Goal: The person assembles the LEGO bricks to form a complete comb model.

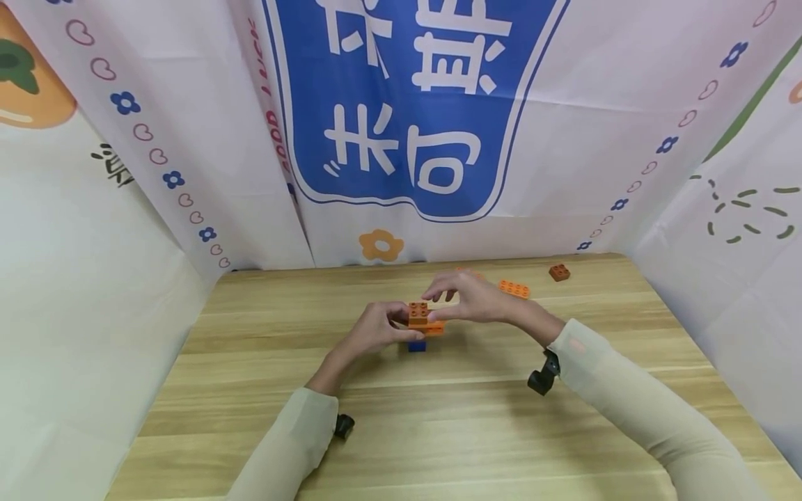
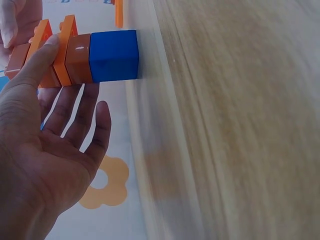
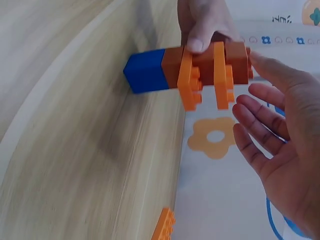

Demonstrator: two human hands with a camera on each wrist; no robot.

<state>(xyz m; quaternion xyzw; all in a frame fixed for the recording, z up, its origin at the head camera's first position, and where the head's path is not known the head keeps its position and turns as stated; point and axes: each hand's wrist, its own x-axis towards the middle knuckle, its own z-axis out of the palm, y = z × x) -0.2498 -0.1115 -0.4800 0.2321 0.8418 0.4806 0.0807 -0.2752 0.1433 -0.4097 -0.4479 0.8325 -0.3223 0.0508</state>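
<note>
Right now my left grip (image 1: 376, 327) pinches the stack (image 3: 204, 75) from its left, thumb across the near side by the lower plate (image 3: 188, 90), fingers round behind, closed to the stack's width. My right grip (image 1: 476, 298) is loosely parted and grasps nothing; one digit lies at the top brick (image 1: 418, 313), though I cannot tell whether it presses. Below that come the upper plate (image 3: 220, 82), the middle brick (image 2: 49, 78), the lower plate, the lower brick (image 2: 78, 59) and the blue block (image 2: 114, 56), close to the counter (image 1: 501, 417); whether it rests there I cannot tell. Both orange plates jut out to the right. I take the step in hand to be setting the top brick; the next move, I judge, calls for a steady left pinch and a straight push down if that brick sits loose. Beyond my right grip are an orange brick (image 1: 514, 289), a partly hidden orange piece (image 1: 471, 271) and, farther right, a brown brick (image 1: 560, 272).
</note>
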